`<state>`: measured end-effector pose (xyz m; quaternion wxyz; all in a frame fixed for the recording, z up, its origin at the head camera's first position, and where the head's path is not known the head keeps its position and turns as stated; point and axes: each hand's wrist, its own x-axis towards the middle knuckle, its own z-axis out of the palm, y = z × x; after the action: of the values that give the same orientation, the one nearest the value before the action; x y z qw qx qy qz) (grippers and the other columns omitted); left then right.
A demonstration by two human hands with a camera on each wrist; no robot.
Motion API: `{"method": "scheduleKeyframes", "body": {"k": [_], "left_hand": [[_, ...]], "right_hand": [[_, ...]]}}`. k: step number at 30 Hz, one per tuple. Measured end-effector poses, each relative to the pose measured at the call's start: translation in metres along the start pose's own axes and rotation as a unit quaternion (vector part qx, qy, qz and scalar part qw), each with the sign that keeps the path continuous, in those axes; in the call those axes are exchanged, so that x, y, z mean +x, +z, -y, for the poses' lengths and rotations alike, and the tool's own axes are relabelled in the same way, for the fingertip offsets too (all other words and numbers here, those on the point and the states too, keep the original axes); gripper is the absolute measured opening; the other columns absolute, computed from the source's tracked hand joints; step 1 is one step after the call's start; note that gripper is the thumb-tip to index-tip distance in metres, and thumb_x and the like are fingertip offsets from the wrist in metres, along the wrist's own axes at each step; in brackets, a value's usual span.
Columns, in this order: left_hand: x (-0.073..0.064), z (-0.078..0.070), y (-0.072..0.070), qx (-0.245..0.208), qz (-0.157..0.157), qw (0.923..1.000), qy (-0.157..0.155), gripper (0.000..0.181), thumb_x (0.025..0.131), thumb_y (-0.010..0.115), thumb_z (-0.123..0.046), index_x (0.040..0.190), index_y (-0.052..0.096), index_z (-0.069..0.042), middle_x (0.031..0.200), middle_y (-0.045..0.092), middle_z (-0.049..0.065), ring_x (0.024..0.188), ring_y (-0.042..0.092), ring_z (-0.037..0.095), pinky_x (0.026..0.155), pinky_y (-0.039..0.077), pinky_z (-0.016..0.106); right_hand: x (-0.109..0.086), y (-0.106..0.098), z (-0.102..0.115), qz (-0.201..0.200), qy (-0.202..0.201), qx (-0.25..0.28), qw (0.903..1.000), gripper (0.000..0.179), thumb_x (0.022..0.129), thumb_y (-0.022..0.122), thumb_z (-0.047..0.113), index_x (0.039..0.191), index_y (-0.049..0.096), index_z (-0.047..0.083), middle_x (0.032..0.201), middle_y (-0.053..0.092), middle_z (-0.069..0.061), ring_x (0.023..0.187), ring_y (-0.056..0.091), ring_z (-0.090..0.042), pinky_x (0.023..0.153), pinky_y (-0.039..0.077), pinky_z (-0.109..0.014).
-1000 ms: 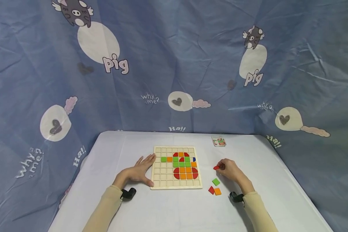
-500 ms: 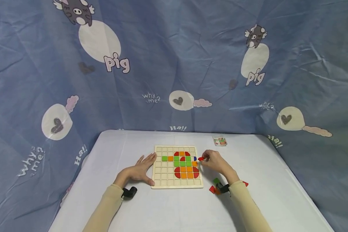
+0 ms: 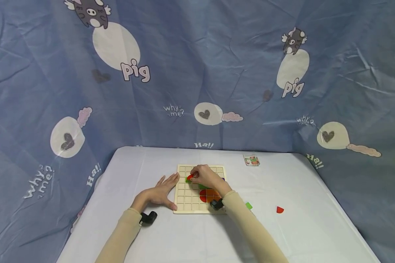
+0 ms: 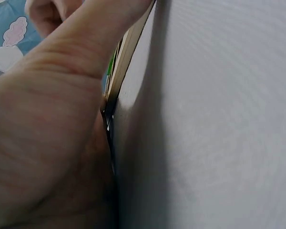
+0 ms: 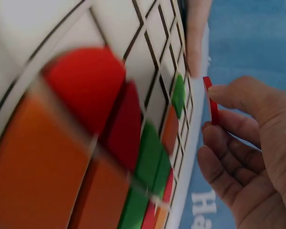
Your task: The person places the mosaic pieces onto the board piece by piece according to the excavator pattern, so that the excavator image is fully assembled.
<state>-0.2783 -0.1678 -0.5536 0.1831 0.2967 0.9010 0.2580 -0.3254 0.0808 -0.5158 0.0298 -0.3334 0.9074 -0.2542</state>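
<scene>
A square wooden grid board (image 3: pixel 187 201) lies on the white table. Along its left side rests my left hand (image 3: pixel 158 193), fingers spread, with fingertips and thumb at the edge. My right hand (image 3: pixel 206 176) reaches across the board, pinching a red quarter-round tile (image 5: pixel 213 106) between thumb and fingers. That tile is held above the grid near a green square tile (image 5: pixel 178 98) at the upper left. Red rounded tiles (image 5: pixel 88 88) and orange tiles (image 5: pixel 35 167) fill cells lower on the board. My right hand and wrist cover much of the pattern.
Right of the board lie a loose green tile (image 3: pixel 248 206), partly behind the right sleeve (image 3: pixel 250 228), and a red quarter-round piece (image 3: pixel 279 210). A small pattern card (image 3: pixel 251 160) sits at the table's back right. A blue printed cloth (image 3: pixel 171 73) hangs behind.
My right hand has carried the red tile leftward from the table's right side to over the board. Its sleeve now hides loose tiles there. My left hand keeps its place at the board's edge.
</scene>
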Motion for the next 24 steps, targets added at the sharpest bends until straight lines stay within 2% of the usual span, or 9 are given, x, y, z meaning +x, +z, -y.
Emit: {"method": "scheduleKeyframes", "body": {"k": [8,16,24], "left_hand": [[0.001,0.005,0.000,0.003,0.005,0.9999,0.008,0.131,0.068,0.080,-0.058,0.154,-0.002,-0.004,0.163,-0.007,0.012,0.151,-0.007,0.031,0.119,-0.011,0.056],[0.002,0.004,0.004,0.013,0.003,0.9999,0.003,0.130,0.068,0.080,-0.059,0.155,0.000,-0.005,0.163,-0.006,0.011,0.151,-0.006,0.029,0.120,-0.011,0.055],[0.000,0.003,0.001,0.002,0.005,1.0000,0.001,0.129,0.068,0.081,-0.056,0.155,0.000,-0.004,0.163,-0.006,0.011,0.151,-0.007,0.029,0.119,-0.011,0.055]], "right_hand": [[0.026,0.019,0.014,0.018,0.015,-0.019,0.9995,0.024,0.087,0.073,0.022,0.106,0.070,0.006,0.096,0.070,-0.002,0.080,0.063,-0.005,0.071,0.052,-0.013],[0.027,0.029,0.011,0.034,0.025,-0.031,0.9986,0.020,0.086,0.075,0.020,0.102,0.070,0.009,0.096,0.068,0.000,0.082,0.062,-0.005,0.074,0.052,-0.015],[0.032,0.024,0.011,0.074,0.025,-0.043,0.9960,0.018,0.086,0.075,0.021,0.101,0.070,0.011,0.098,0.065,0.002,0.084,0.059,-0.006,0.075,0.052,-0.016]]}}
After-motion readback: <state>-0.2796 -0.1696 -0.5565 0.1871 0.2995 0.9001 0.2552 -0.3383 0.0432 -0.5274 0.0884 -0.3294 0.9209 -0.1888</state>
